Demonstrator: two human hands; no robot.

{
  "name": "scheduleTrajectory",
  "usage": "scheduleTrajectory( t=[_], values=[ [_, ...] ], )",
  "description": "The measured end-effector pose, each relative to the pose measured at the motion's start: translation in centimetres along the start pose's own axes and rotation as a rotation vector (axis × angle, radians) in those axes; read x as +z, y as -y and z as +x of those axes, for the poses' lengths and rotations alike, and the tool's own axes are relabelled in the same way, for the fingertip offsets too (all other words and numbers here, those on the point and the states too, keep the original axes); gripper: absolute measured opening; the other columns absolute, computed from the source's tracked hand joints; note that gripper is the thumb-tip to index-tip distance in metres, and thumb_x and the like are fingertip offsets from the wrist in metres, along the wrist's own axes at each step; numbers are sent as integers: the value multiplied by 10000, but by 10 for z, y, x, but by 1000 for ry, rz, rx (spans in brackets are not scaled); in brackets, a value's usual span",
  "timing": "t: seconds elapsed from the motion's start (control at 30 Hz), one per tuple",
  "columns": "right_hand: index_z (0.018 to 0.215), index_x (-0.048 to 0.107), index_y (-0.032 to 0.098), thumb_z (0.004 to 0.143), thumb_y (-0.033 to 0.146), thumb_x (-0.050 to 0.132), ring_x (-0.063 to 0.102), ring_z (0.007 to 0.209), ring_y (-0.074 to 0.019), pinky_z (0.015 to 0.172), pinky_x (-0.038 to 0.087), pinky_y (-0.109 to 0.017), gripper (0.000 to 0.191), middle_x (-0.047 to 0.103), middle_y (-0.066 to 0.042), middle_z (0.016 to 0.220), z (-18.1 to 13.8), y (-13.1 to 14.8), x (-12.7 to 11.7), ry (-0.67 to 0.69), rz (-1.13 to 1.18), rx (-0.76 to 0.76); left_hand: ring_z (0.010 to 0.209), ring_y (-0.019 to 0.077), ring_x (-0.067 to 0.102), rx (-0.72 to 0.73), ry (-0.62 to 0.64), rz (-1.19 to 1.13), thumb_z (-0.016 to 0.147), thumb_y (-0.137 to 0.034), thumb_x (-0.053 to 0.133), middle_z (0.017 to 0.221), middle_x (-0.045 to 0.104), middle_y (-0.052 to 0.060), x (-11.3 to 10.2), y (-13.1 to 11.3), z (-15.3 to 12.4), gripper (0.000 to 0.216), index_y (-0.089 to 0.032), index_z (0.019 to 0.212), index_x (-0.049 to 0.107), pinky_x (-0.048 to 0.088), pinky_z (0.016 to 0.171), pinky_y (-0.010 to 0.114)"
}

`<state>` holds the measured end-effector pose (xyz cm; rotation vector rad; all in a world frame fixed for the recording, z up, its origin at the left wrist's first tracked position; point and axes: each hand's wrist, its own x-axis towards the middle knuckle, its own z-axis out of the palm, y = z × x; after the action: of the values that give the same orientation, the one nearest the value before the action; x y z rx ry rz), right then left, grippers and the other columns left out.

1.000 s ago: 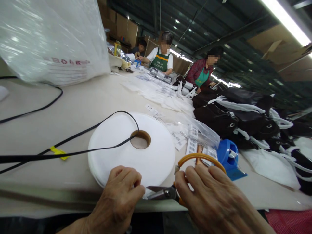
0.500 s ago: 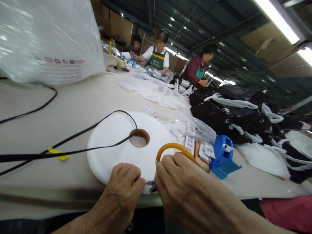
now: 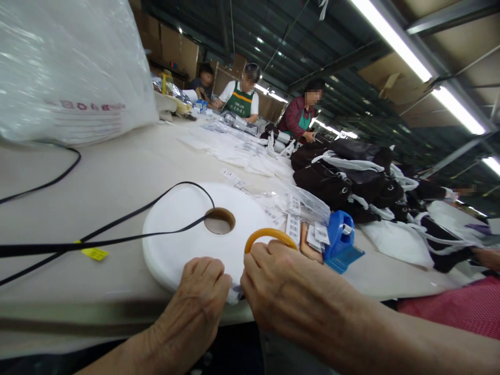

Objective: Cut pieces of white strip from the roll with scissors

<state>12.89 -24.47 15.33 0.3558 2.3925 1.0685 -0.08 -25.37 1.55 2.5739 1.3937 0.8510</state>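
Two hands at table's [image 3: 117, 172] near edge: left hand [image 3: 199, 302] pinches white tape roll's [image 3: 183, 239] end, right hand [image 3: 285, 291] clenched on orange-handled scissors [image 3: 269, 235]. Risk: hidden blades nick left fingertips.

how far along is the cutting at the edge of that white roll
Done: nothing cut off shows yet. In hand: the left hand pinches the near edge of the white roll, and the right hand has its grip on the orange-handled scissors right beside it, blades hidden behind the hands. Left: the cut itself; whether it has started cannot be told.
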Motion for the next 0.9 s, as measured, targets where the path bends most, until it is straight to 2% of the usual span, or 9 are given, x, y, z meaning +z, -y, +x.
scheduleTrajectory(
  t=[0.1, 0.27, 0.37, 0.47, 0.67, 0.9],
  values=[
    [682, 570, 189, 725, 103, 503, 319, 476, -156, 461, 170, -316, 117, 522, -14, 606, -2, 1, -3, 9, 23, 0, 736, 233, 451, -12, 12, -36, 672, 34, 405, 747, 527, 69, 1, 2, 0, 232, -146, 674, 550, 417, 695, 432],
    [654, 540, 189, 676, 90, 546, 369, 506, -170, 480, 223, -318, 101, 503, -11, 582, -5, 6, -4, 39, 45, 104, 711, 202, 452, 33, -143, -114, 667, 41, 432, 693, 522, 41, 4, 4, -3, 221, -147, 617, 536, 388, 689, 385],
    [664, 542, 187, 696, 110, 537, 394, 513, -177, 479, 254, -322, 83, 530, -27, 604, -1, 9, -7, 80, 67, 110, 735, 213, 465, -20, -75, -112, 647, 42, 448, 703, 541, 46, 6, 2, -2, 215, -143, 626, 556, 372, 708, 396],
    [629, 524, 196, 713, 150, 538, 414, 513, -185, 455, 266, -320, 97, 533, -33, 586, 8, 8, -12, 142, 128, 21, 737, 223, 477, -75, 1, -119, 671, 24, 455, 712, 563, 40, 6, -1, 2, 225, -157, 675, 588, 354, 710, 409],
    [615, 514, 188, 727, 144, 538, 474, 556, -196, 492, 344, -346, 123, 577, -59, 650, 22, 8, -13, 264, 200, -86, 758, 234, 497, -96, 38, -150, 684, 16, 474, 732, 583, 43, 7, -2, 5, 226, -158, 724, 611, 350, 729, 423],
    [472, 481, 185, 679, 109, 602, 368, 413, -128, 390, 312, -280, 252, 420, 29, 419, 22, 16, -12, 267, 276, -141, 775, 236, 502, -65, 72, -112, 682, -14, 511, 755, 586, 50, 6, -1, 5, 165, -149, 701, 603, 364, 740, 436]
  ],
)
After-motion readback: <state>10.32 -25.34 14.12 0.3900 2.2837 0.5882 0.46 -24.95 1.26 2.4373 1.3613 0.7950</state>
